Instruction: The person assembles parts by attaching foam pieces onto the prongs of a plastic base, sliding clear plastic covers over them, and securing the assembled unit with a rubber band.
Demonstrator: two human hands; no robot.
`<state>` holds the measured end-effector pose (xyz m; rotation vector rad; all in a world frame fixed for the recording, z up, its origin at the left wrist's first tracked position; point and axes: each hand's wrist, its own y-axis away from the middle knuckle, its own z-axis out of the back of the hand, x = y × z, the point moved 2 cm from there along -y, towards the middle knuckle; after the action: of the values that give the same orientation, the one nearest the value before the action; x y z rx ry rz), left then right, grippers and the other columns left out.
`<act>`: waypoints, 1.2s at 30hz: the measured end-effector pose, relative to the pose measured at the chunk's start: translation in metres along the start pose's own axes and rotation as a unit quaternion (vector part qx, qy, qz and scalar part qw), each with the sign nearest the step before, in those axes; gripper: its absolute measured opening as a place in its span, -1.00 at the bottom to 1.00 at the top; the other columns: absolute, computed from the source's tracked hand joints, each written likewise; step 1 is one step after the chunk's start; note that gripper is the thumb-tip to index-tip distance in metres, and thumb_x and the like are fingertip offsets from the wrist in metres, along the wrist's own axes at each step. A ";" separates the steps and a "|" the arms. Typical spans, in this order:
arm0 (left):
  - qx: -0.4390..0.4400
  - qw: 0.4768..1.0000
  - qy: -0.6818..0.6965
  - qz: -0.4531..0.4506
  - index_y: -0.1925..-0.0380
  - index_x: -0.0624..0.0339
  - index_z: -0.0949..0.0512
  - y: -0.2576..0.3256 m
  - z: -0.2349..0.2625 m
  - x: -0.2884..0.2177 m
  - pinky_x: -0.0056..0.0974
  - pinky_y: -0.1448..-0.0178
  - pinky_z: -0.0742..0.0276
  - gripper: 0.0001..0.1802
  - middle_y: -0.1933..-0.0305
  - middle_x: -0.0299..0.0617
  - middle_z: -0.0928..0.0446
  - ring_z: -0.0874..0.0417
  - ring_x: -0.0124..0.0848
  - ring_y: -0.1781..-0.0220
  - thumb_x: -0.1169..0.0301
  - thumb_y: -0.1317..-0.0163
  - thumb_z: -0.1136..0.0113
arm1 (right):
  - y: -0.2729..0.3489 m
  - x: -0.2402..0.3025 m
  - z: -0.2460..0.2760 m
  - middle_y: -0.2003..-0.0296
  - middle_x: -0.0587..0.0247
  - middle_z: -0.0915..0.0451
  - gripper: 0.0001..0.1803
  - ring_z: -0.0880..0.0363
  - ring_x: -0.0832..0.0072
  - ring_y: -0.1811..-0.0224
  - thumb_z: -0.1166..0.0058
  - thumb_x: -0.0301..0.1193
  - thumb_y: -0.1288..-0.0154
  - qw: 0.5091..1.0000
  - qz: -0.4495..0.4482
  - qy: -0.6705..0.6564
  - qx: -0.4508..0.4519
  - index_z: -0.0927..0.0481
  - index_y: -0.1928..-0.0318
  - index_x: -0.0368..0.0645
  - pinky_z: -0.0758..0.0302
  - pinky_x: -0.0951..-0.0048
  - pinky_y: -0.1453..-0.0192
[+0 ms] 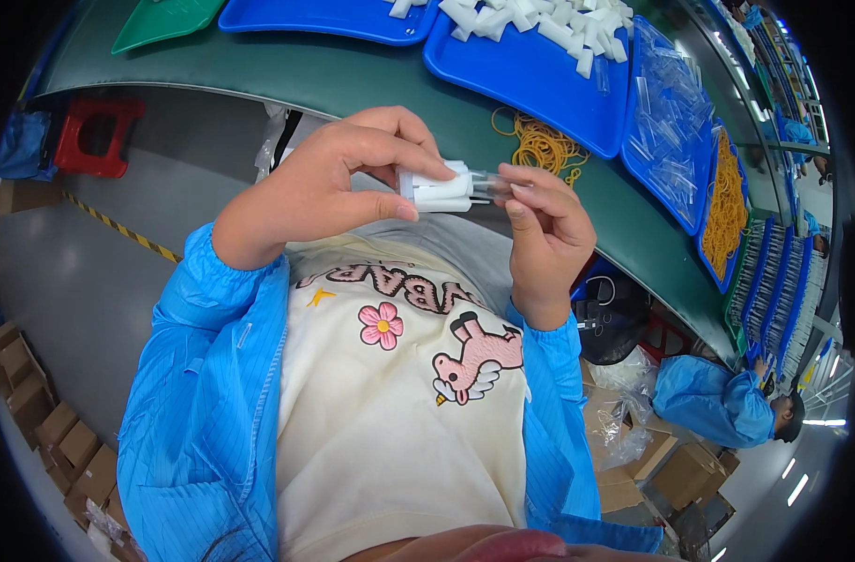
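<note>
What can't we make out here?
All head view:
White parts: partly hidden by the left hand.
Clear sleeve: right end covered by the right hand.
Green tray: cut off by top edge.
Clear pieces: overlapping, uncountable.
What the distant co-worker handles: too small.

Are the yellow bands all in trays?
No, one heap of yellow bands lies directly on the green tabletop beside a blue tray.

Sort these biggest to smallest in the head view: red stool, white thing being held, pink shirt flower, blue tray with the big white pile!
1. Blue tray
2. Red stool
3. White thing
4. Pink flower
The stool is farther away, though.
</note>
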<state>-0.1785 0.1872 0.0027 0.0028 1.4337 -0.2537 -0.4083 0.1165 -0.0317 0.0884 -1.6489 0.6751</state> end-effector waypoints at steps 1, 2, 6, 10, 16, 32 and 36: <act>0.022 1.000 -0.007 -0.009 0.05 0.25 -0.66 0.000 0.002 0.000 -0.29 -0.02 -0.47 -0.59 0.06 -0.17 -0.51 -0.52 -0.38 0.03 0.46 -0.02 -0.39 | 0.000 -0.001 0.002 0.05 -0.09 -0.61 -0.82 -0.67 0.34 0.08 -0.16 -0.74 -0.20 1.000 -0.004 0.000 0.029 -0.62 0.18 -0.34 -0.65 0.45 0.07; 0.045 0.999 -0.014 -0.018 0.05 0.24 -0.67 0.001 0.003 0.001 -0.28 0.00 -0.46 -0.59 0.05 -0.17 -0.52 -0.53 -0.37 0.04 0.44 -0.02 -0.39 | -0.002 0.000 0.004 0.05 -0.09 -0.61 -0.82 -0.67 0.34 0.08 -0.16 -0.74 -0.20 1.000 -0.005 -0.001 0.031 -0.62 0.18 -0.34 -0.65 0.45 0.07; 0.018 0.998 0.057 0.015 0.07 0.27 -0.67 0.003 0.000 0.004 -0.28 -0.05 -0.49 -0.59 0.05 -0.15 -0.54 -0.56 -0.37 0.03 0.48 -0.01 -0.40 | -0.005 0.001 0.004 0.06 -0.06 -0.62 -0.76 -0.63 0.32 0.03 -0.20 -0.71 -0.18 0.994 -0.048 -0.079 0.061 -0.60 0.12 -0.30 -0.59 0.37 -0.04; -0.045 0.990 0.134 0.030 0.06 0.31 -0.65 0.005 -0.009 0.012 -0.27 -0.14 -0.52 -0.60 0.02 -0.11 -0.54 -0.60 -0.34 -0.02 0.54 -0.02 -0.40 | -0.002 -0.002 0.001 0.07 -0.04 -0.62 -0.73 -0.61 0.30 0.02 -0.22 -0.71 -0.18 0.994 0.010 -0.087 0.059 -0.58 0.10 -0.27 -0.54 0.32 -0.12; -0.032 0.992 0.123 0.025 0.03 0.30 -0.62 0.006 -0.010 0.012 -0.22 -0.21 -0.53 -0.61 -0.15 0.00 -0.51 -0.59 -0.29 -0.13 0.52 -0.07 -0.38 | -0.009 0.007 0.006 0.07 -0.02 -0.61 -0.73 -0.62 0.28 0.00 -0.21 -0.72 -0.18 0.996 0.025 -0.033 0.082 -0.57 0.10 -0.28 -0.59 0.36 -0.06; -0.117 0.960 0.228 0.114 0.33 0.22 -0.53 0.001 -0.027 0.012 -0.30 0.08 -0.69 -0.93 -0.07 0.03 -0.55 -0.65 -0.32 -0.01 0.60 -0.21 -0.21 | 0.000 0.014 -0.009 0.07 -0.03 -0.62 -0.76 -0.65 0.33 0.05 -0.20 -0.72 -0.19 0.997 0.040 0.030 0.054 -0.61 0.11 -0.34 -0.63 0.42 0.00; -0.119 0.956 0.232 0.131 0.36 0.22 -0.54 0.001 -0.028 0.009 -0.32 0.09 -0.69 -0.92 -0.06 0.03 -0.56 -0.65 -0.32 0.00 0.62 -0.19 -0.22 | 0.000 0.012 -0.009 0.07 -0.01 -0.60 -0.77 -0.65 0.35 0.09 -0.17 -0.72 -0.22 0.999 0.019 -0.017 0.042 -0.60 0.09 -0.34 -0.63 0.42 0.01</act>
<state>-0.2050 0.1915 -0.0101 0.0594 1.9041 0.1530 -0.4027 0.1247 -0.0204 0.1303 -1.6586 0.7751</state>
